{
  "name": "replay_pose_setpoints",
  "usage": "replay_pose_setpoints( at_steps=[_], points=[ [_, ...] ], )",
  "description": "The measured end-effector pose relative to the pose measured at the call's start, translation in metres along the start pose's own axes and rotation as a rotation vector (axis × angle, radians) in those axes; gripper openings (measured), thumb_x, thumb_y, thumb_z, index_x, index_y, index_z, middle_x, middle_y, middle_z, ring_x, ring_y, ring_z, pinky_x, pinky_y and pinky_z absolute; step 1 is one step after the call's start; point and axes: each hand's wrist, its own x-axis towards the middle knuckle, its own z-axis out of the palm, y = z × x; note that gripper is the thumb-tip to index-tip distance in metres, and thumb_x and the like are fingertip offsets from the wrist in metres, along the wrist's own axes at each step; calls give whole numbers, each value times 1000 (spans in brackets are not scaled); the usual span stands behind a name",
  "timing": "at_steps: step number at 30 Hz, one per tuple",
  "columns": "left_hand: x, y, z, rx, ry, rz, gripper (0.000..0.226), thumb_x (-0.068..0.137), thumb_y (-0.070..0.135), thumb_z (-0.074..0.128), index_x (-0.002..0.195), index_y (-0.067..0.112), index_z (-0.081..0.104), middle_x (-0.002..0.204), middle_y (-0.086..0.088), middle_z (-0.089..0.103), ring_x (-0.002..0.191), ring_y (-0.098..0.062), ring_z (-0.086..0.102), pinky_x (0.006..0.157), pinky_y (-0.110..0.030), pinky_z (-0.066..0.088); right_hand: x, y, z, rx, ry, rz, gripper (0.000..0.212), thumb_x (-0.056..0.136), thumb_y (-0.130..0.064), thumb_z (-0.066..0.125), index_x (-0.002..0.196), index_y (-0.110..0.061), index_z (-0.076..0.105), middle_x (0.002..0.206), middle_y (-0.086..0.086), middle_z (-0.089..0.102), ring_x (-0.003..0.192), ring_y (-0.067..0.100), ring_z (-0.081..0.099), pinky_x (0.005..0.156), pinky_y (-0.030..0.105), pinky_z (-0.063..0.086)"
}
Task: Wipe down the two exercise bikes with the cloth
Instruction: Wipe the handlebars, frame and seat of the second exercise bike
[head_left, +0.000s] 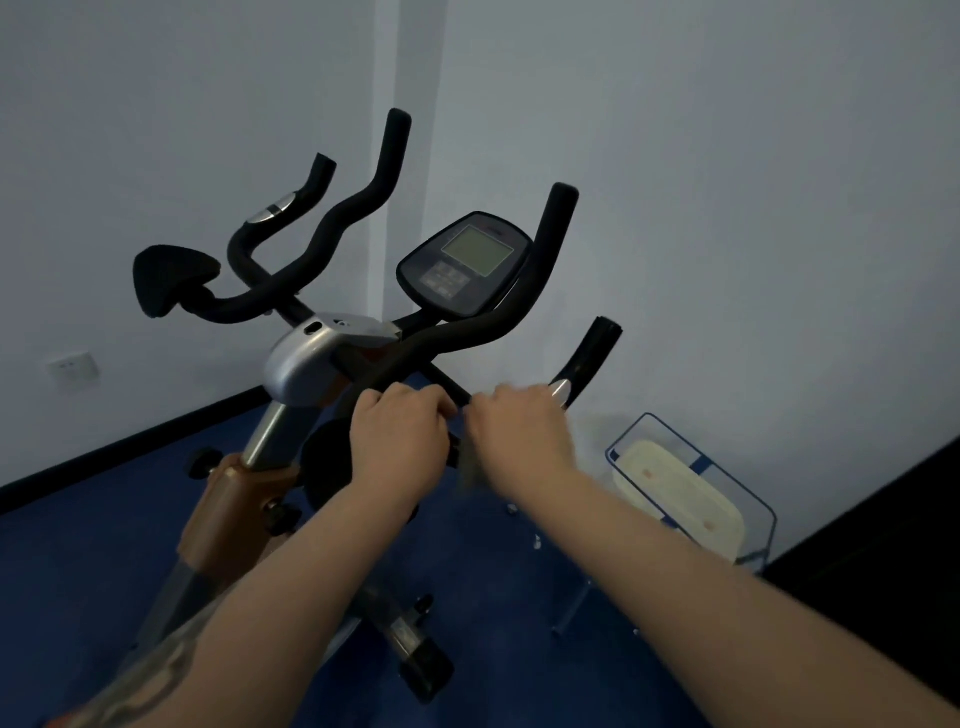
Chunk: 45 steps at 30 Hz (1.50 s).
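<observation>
Both hands are on the near side of the exercise bike's (306, 358) black handlebar (457, 332), close together and nearly touching. The left hand (400, 436) has its fingers curled over the bar just below the point where the tube bends upward, gripping it. The right hand (519, 426) is blurred; its fingers are curled around a small grey cloth (470, 467), a scrap of which hangs below the knuckles, and it presses that cloth against the bar next to the silver pulse sensor (561, 387) on the near right grip. Above the hands, the console (465, 262) with its pale screen sits between the two upswept bar ends. The silver head of the frame and the orange column below it slope down toward the blue floor (78, 571). A padded black rest (174, 278) sticks out at the bike's left side. Near the floor's right edge, against the wall, stands a clear basket (753, 499) with blue trim (something cream-coloured lies inside, though what it is cannot be told). A wall socket (72, 366) sits low on the left wall, just above the dark skirting.
</observation>
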Motion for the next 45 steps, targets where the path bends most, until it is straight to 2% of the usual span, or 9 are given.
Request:
replay_pose_setpoints(
  at_steps=[3, 7, 13, 17, 22, 28, 32, 38, 45],
  points=[
    [-2, 0, -2, -81, 66, -41, 29, 96, 15, 40, 103, 28, 66, 92, 10, 68, 91, -11, 58, 87, -27, 25, -2, -12, 6, 46, -35, -69, 25, 96, -27, 45, 116, -17, 56, 99, 4, 60, 84, 23, 60, 72, 37, 34],
    [-5, -1, -3, -78, 141, -102, 29, 95, 13, 44, 107, 27, 65, 100, 8, 66, 101, -13, 57, 97, -28, 21, 3, 31, 7, 94, 104, 12, 35, 103, -34, 32, 98, -20, 63, 90, 0, 66, 84, 19, 63, 116, 39, 16],
    [-8, -2, -4, -38, 181, -116, 30, 87, 11, 47, 106, 28, 62, 108, 8, 61, 108, -13, 51, 96, -27, 17, 3, -14, 4, 186, 68, -37, 17, 92, -23, 53, 85, -14, 66, 79, 5, 67, 70, 24, 63, 88, 40, 43],
    [-7, -1, -3, -46, 183, -122, 31, 90, 9, 47, 107, 29, 63, 109, 9, 62, 110, -13, 51, 97, -27, 16, 16, 65, -2, 78, 92, -5, 32, 98, -34, 42, 91, -19, 69, 85, 3, 68, 78, 24, 65, 114, 42, 19],
    [-8, -1, -4, -56, 181, -120, 32, 88, 8, 47, 106, 29, 63, 108, 9, 63, 111, -12, 52, 93, -27, 18, -8, -7, 4, 158, 150, 29, 21, 72, -23, 75, 59, -14, 62, 55, 4, 56, 51, 27, 55, 68, 35, 46],
    [-8, -1, -3, -78, 182, -124, 34, 91, 7, 44, 108, 29, 63, 110, 10, 62, 111, -11, 50, 95, -26, 18, 6, 68, -5, 64, 123, -6, 29, 95, -33, 47, 83, -19, 69, 80, -1, 67, 77, 22, 62, 116, 44, 20],
    [-9, -2, -5, -233, 295, -103, 34, 84, -3, 49, 96, 23, 67, 101, 8, 64, 104, -13, 54, 91, -23, 23, -5, -11, -2, 57, -13, 67, 9, 82, -22, 62, 76, -15, 62, 71, 3, 59, 62, 25, 55, 68, 36, 38],
    [-21, -13, -14, -488, 618, -238, 28, 80, -6, 49, 82, 18, 62, 88, 7, 61, 87, -13, 53, 81, -36, 41, 56, -30, 12, 368, -294, 208, 35, 101, -21, 32, 131, -6, 43, 127, 13, 57, 113, 32, 56, 74, 35, 36],
    [-23, -27, -7, -296, 512, -383, 14, 92, 12, 51, 93, 22, 61, 90, 7, 58, 85, -13, 50, 77, -35, 42, 30, -20, 19, 152, -150, -133, 35, 103, -29, 26, 130, -15, 44, 118, 7, 57, 96, 27, 61, 58, 32, 30]
  ],
)
